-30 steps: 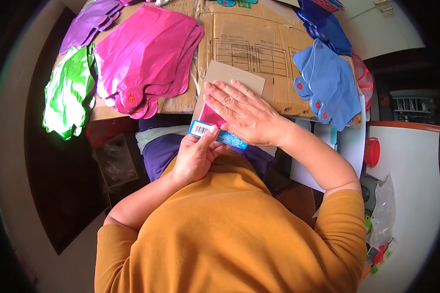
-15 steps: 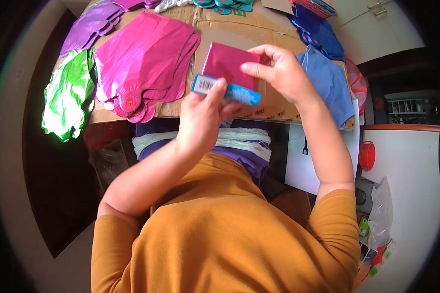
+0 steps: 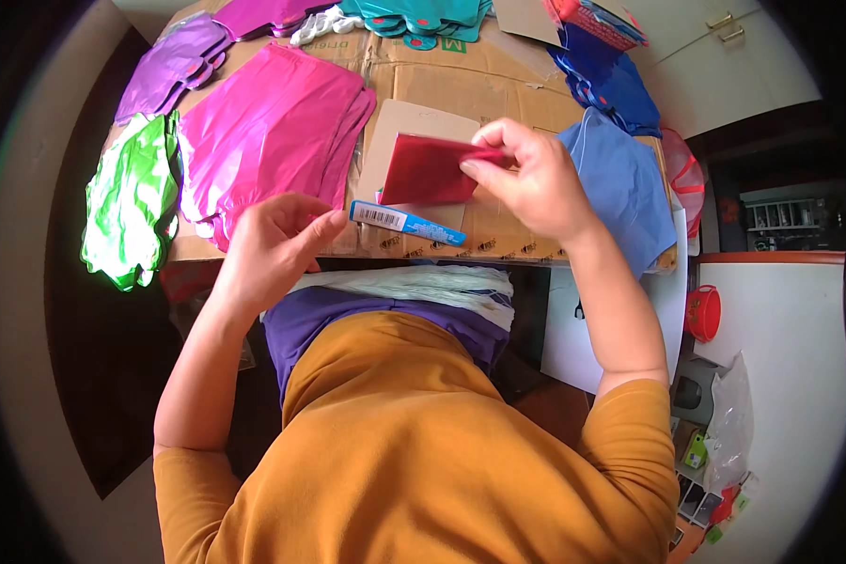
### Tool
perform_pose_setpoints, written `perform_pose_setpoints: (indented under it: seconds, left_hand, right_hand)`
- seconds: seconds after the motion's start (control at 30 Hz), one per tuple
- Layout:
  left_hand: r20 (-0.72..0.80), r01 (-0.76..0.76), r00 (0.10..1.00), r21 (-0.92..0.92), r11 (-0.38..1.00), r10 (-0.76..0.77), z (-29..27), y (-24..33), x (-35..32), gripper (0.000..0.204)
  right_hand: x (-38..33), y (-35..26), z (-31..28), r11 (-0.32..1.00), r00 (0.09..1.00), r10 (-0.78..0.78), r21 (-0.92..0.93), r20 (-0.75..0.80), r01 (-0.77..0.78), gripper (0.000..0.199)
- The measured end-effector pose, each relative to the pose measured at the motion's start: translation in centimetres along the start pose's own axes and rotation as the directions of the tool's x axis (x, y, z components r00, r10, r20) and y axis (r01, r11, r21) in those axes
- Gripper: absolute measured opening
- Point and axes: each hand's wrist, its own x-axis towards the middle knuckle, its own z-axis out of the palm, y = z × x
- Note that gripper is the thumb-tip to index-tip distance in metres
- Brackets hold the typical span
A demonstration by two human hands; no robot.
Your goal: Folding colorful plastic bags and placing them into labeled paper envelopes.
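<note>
My right hand (image 3: 526, 174) pinches a folded dark-pink foil sheet (image 3: 428, 171) at its right corner, between thumb and fingers. Beneath the foil is a beige card (image 3: 385, 141) with a hang hole at its top. A blue strip (image 3: 432, 231) with a barcode runs along the card's near end, and the card appears to lie on the cardboard. To the left, my left hand (image 3: 277, 244) has its thumb stretched out and fingers loosely curled, with nothing seen in it. It is just in front of the stacked bright-pink foil balloons (image 3: 263, 127).
Around the cardboard sheet (image 3: 508, 202) lie green foil (image 3: 132, 197), purple foil (image 3: 169, 70), teal foil (image 3: 414, 19), dark-blue foil (image 3: 616, 89) and a light-blue sheet (image 3: 616, 188). White strands (image 3: 423, 285) cross my lap. A red basket (image 3: 703, 313) stands at right.
My left hand has let go of the blue-edged card and moved left. The card is lower in view. My right hand keeps the pink foil, now tilted and darker.
</note>
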Motion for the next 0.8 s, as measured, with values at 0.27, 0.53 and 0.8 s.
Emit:
perform_pose_setpoints:
  seconds: [0.27, 0.53, 0.8]
  left_hand:
    - [0.125, -0.719, 0.658, 0.397, 0.570, 0.743, 2.1, 0.8, 1.4, 0.048]
    - [0.218, -0.707, 0.696, 0.373, 0.600, 0.684, 3.5, -1.3, 2.5, 0.037]
    - [0.228, -0.692, 0.717, 0.348, 0.632, 0.659, 3.1, -1.0, 2.1, 0.039]
  right_hand:
    - [-5.2, 1.1, 2.9, 0.767, 0.823, -0.568, -0.371, -0.012, 0.524, 0.034]
    - [-5.7, 1.8, 3.5, 0.809, 0.854, -0.520, -0.305, 0.027, 0.503, 0.043]
    - [-3.7, 2.2, 3.0, 0.835, 0.892, -0.431, -0.312, 0.139, 0.452, 0.028]
